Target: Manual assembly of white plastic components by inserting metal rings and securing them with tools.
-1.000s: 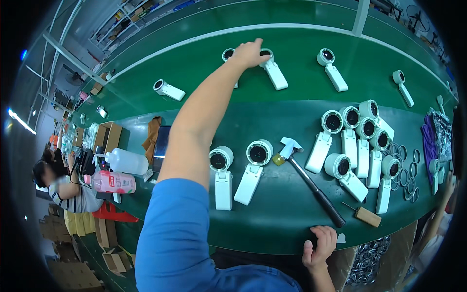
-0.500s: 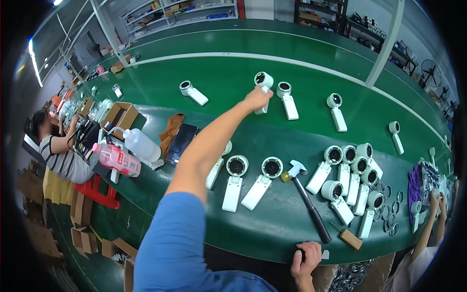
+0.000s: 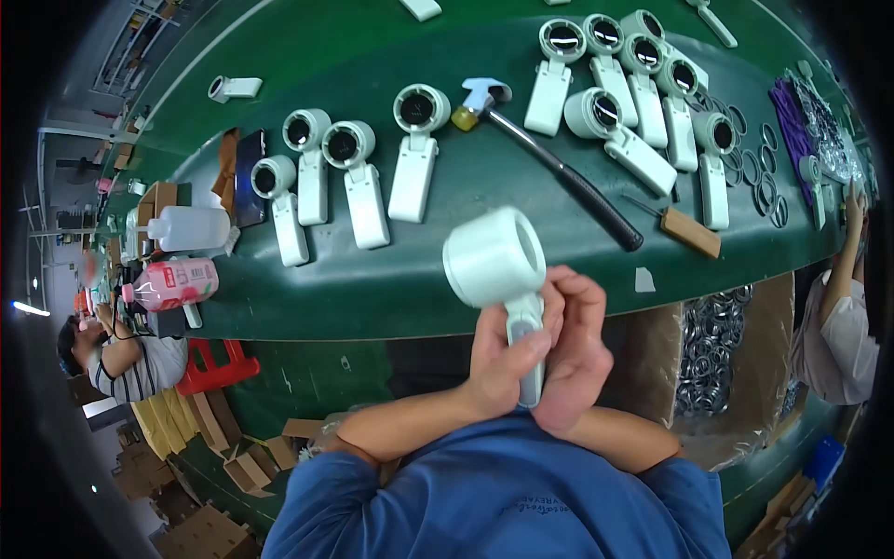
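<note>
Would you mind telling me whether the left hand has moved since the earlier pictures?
Yes. The left hand has come back from the far side of the green table to its near edge, now gripping a white magnifier.

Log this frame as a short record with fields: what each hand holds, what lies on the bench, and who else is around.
left hand: wrapped round the handle of the white magnifier, held close to the body
right hand: also closed on that handle, beside the left
green bench: rows of like white magnifiers, four at centre left, a cluster at upper right
hammer: lying on the bench, head toward the centre
bottles: a white one and a pink one at the left edge
other people: one at lower left, one at right
</note>
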A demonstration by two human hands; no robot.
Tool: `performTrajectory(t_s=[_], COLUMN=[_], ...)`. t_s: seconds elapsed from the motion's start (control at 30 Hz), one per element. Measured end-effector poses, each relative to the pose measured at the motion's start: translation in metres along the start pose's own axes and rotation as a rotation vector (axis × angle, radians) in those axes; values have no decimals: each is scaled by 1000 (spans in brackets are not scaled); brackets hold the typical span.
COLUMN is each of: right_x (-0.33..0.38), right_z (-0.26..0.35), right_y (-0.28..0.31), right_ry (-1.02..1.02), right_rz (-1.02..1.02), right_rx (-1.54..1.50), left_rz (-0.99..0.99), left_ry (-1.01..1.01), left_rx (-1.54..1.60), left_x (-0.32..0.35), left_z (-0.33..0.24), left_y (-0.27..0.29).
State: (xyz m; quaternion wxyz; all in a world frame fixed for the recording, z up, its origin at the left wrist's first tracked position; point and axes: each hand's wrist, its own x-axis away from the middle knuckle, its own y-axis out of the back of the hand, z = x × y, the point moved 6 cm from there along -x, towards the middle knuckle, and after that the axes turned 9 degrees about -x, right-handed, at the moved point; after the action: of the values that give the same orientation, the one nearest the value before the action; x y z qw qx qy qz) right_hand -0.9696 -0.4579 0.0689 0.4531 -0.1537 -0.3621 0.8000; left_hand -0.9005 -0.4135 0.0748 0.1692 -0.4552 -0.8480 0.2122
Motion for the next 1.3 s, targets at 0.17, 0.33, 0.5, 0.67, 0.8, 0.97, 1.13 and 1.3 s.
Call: performTrajectory(t_s=[0.17,0.33,0.5,0.67,0.8,0.97,1.13,1.3], right_x=[35,24,-4,-57,-87,-92,-65,-4], right_z=[-1,-5,13,80,128,132,142,152], right_y=[16,17,23,60,95,114,94,0], right_ry=[77,-97,30,518,567,582,374,588], right_rz=[93,50,278,278,139,291,321,879], right_rx=[51,100,337,1418,1908,1916,1539,1553], left_rz=[-232,-241,90,141,71,30,109,76], left_ry=[-60,-4,22,130,130,94,80,40], left_rx=[-102,106,-123,-226,-181,-190,-265,-345], left_x=[46,35,19,23,13,13,-2,-1], left_z=[23,25,12,17,8,1,-11,-28], left_y=[-4,-1,6,36,42,51,51,44])
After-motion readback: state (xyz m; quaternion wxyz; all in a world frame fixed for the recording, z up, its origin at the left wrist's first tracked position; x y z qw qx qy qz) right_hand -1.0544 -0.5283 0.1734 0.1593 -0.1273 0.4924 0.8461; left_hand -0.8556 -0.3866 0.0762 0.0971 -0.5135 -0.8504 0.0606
